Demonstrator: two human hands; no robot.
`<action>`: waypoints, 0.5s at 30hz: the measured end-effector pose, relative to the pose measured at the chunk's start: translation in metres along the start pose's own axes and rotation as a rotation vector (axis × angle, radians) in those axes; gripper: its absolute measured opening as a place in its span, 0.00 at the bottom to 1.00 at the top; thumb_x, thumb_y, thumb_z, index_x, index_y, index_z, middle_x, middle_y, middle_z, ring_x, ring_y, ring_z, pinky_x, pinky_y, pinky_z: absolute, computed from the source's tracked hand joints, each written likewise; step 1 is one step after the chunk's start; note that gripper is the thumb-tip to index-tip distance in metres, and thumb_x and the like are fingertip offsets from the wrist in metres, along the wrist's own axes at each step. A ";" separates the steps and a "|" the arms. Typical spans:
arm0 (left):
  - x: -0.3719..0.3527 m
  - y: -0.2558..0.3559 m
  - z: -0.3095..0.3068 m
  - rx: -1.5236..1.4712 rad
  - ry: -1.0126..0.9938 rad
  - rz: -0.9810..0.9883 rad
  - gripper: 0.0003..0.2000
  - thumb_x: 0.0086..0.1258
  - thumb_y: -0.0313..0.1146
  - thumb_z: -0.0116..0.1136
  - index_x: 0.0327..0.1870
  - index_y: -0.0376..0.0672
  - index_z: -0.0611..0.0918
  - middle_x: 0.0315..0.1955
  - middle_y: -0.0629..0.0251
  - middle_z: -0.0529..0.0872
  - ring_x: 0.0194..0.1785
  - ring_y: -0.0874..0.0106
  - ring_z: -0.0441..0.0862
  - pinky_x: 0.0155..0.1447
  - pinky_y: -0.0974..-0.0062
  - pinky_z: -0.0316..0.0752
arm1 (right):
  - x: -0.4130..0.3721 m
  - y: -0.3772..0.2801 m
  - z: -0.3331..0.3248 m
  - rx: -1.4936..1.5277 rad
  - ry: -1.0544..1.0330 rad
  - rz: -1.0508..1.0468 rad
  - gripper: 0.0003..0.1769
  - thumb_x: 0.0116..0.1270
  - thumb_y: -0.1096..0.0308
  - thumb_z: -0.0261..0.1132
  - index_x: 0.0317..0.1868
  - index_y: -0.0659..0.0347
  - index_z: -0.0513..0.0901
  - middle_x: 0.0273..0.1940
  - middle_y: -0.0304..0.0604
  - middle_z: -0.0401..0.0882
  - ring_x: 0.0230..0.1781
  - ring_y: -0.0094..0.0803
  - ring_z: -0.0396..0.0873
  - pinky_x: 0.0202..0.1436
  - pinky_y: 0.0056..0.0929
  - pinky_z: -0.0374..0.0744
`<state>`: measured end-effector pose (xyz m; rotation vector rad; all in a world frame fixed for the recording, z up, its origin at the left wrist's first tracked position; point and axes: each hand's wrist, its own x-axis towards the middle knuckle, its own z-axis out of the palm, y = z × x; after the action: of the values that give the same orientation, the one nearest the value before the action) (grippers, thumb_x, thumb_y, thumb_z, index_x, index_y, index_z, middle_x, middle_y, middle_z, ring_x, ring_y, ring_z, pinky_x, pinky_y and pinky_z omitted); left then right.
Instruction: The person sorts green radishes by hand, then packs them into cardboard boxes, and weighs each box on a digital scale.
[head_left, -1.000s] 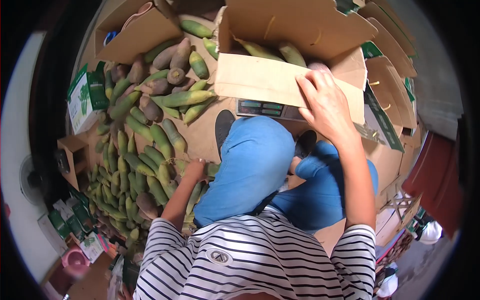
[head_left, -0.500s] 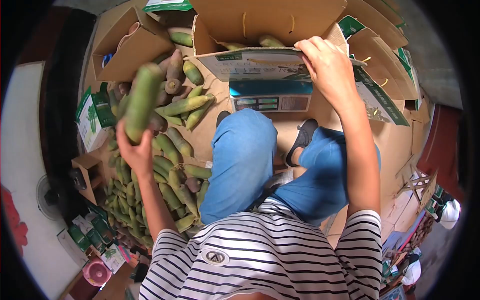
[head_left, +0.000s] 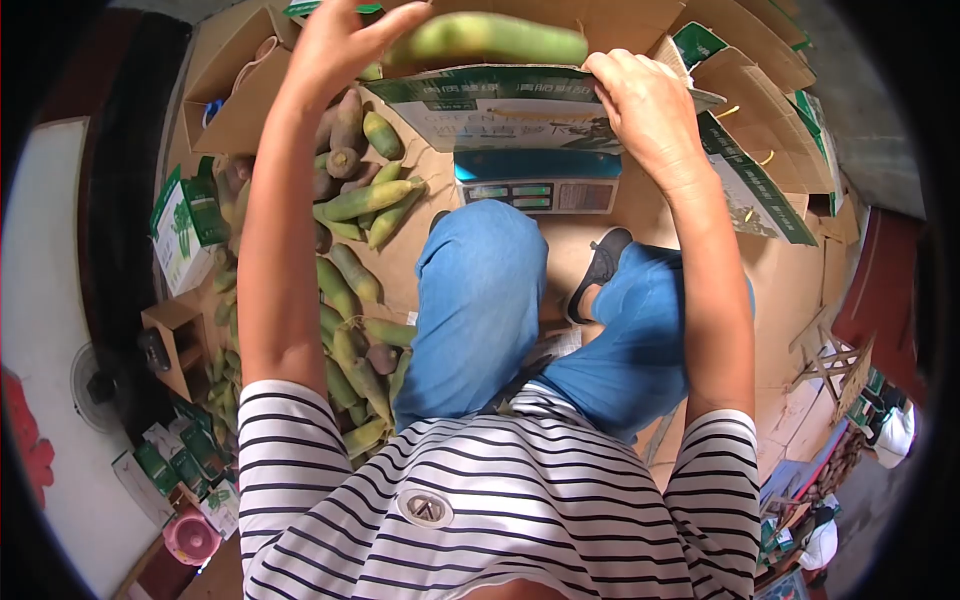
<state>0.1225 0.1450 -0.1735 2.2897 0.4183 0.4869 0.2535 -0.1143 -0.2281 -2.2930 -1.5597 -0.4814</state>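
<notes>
A long green radish [head_left: 490, 40] lies level over the opening of a cardboard box [head_left: 500, 115], blurred a little by motion. At its left end is my left hand [head_left: 355, 35], thumb stretched out and apart from the other fingers; whether it still touches the radish I cannot tell. My right hand [head_left: 645, 105] has its fingers wrapped over the box's near top edge at the right. Beneath the box stands a blue-topped scale [head_left: 535, 195] with lit displays. The inside of the box is mostly hidden.
Many green radishes [head_left: 375, 200] are heaped on the floor at the left. More open boxes [head_left: 765, 130] stand at the right, another [head_left: 235, 90] at the upper left. A small green-and-white box [head_left: 185, 235] is left of the pile. My knees are just below the scale.
My left hand has moved up and right from the pile, bringing the radish from upright to level over the box. The near box wall stands higher; my right hand remains on its edge.
</notes>
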 end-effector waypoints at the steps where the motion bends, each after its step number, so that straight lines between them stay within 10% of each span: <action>1: -0.004 -0.021 -0.006 -0.058 0.073 0.080 0.20 0.67 0.32 0.67 0.58 0.36 0.78 0.50 0.61 0.83 0.51 0.72 0.80 0.57 0.74 0.75 | 0.000 0.000 -0.001 0.001 0.006 0.000 0.02 0.63 0.71 0.60 0.35 0.58 0.77 0.31 0.44 0.78 0.38 0.43 0.80 0.45 0.42 0.76; 7: -0.163 -0.150 0.010 -0.036 0.209 -0.228 0.14 0.70 0.34 0.62 0.52 0.37 0.80 0.44 0.58 0.85 0.48 0.72 0.82 0.53 0.73 0.76 | -0.001 -0.002 -0.004 0.022 -0.044 0.000 0.03 0.64 0.70 0.61 0.36 0.58 0.77 0.32 0.44 0.79 0.38 0.43 0.79 0.47 0.41 0.76; 12: -0.383 -0.210 0.095 0.544 -0.629 -0.575 0.25 0.58 0.37 0.68 0.57 0.42 0.76 0.50 0.49 0.78 0.54 0.52 0.78 0.57 0.57 0.75 | -0.003 -0.004 -0.008 0.032 -0.051 -0.005 0.05 0.63 0.70 0.63 0.39 0.57 0.78 0.34 0.42 0.79 0.40 0.41 0.79 0.49 0.40 0.76; 15: -0.457 -0.189 0.121 0.576 -0.722 -0.631 0.23 0.58 0.37 0.65 0.55 0.45 0.76 0.53 0.54 0.77 0.55 0.54 0.78 0.54 0.55 0.75 | -0.003 -0.005 -0.009 0.025 -0.074 0.000 0.07 0.63 0.69 0.63 0.42 0.56 0.79 0.35 0.42 0.79 0.41 0.41 0.79 0.49 0.40 0.76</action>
<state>-0.2494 0.0004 -0.4896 2.4676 0.9309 -0.8487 0.2470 -0.1185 -0.2210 -2.3168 -1.5907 -0.3789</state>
